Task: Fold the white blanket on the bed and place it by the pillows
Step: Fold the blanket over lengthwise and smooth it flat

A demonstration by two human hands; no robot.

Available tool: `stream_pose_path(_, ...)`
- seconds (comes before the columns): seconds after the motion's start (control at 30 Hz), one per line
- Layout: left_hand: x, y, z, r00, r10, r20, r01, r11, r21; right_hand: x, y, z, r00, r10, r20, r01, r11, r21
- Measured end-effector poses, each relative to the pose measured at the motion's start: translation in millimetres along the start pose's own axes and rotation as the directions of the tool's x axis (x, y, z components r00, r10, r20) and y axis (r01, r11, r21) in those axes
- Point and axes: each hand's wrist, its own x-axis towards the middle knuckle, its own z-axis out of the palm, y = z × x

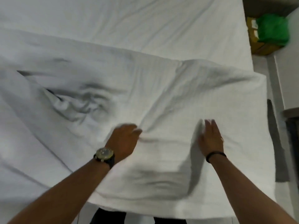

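The white blanket (186,97) lies spread over the near part of the bed (129,21), its right edge reaching the mattress side and its near edge hanging over the front. To the left it is bunched into deep creases. My left hand (125,139), with a wristwatch, rests palm down on the blanket with fingers slightly curled. My right hand (210,138), with a dark wristband, lies flat on the blanket, fingers straight and together. Neither hand grips the cloth. No pillows are in view.
Beyond the blanket the white bedsheet stretches to the far edge. To the right of the bed stand a green bag (271,28) on a yellowish box (257,46) and a white cabinet (288,78). A narrow floor gap runs along the bed's right side.
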Motion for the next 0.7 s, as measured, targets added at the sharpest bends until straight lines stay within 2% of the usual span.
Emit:
stream_pose_path(0.1, 87.9, -58.1, -28.0, 0.995, -0.03, -0.096, 0.042, 0.992, 0.121, 62.5, -79.0, -23.9, 0.949, -0.157, -0.272, 0.179, 0.982, 0.058)
stream_pose_path(0.17, 141.9, -93.6, -43.1, 0.995, -0.069, -0.066, 0.081, 0.973, 0.217, 108.9, -109.1, -41.0, 0.896, -0.245, -0.37, 0.263, 0.965, -0.002)
stream_pose_path(0.23, 192.0, -119.7, -55.4, 0.988, -0.155, 0.028, 0.143, 0.958, 0.247, 155.7, -118.8, -53.4, 0.889, -0.281, -0.362, 0.272, 0.959, -0.078)
stream_pose_path(0.3, 239.0, -137.8, -59.4, 0.976, -0.197, 0.094, 0.157, 0.933, 0.325, 195.2, -112.7, -62.7, 0.926, -0.265, -0.269, 0.233, 0.962, -0.145)
stream_pose_path(0.4, 289.0, -145.9, -42.8, 0.963, -0.198, 0.185, 0.089, 0.875, 0.476, 235.9, -91.6, -73.1, 0.983, -0.173, -0.065, 0.152, 0.957, -0.246)
stream_pose_path(0.47, 299.6, -146.4, -19.8, 0.967, -0.138, 0.215, 0.015, 0.872, 0.49, 250.3, -79.1, -68.3, 0.987, -0.159, -0.002, 0.152, 0.949, -0.278)
stream_pose_path(0.53, 300.5, -156.7, -16.6, 0.991, -0.051, 0.126, -0.018, 0.87, 0.493, 256.7, -69.8, -58.0, 0.963, -0.253, -0.096, 0.205, 0.913, -0.352)
stream_pose_path(0.6, 299.2, -180.8, -31.2, 0.998, -0.007, 0.054, -0.023, 0.851, 0.525, 263.6, -75.5, -49.9, 0.902, -0.38, -0.205, 0.269, 0.865, -0.423)
stream_pose_path(0.7, 300.2, -214.4, -60.7, 0.998, -0.054, 0.044, 0.018, 0.805, 0.593, 293.0, -105.6, -43.2, 0.855, -0.455, -0.249, 0.316, 0.838, -0.446)
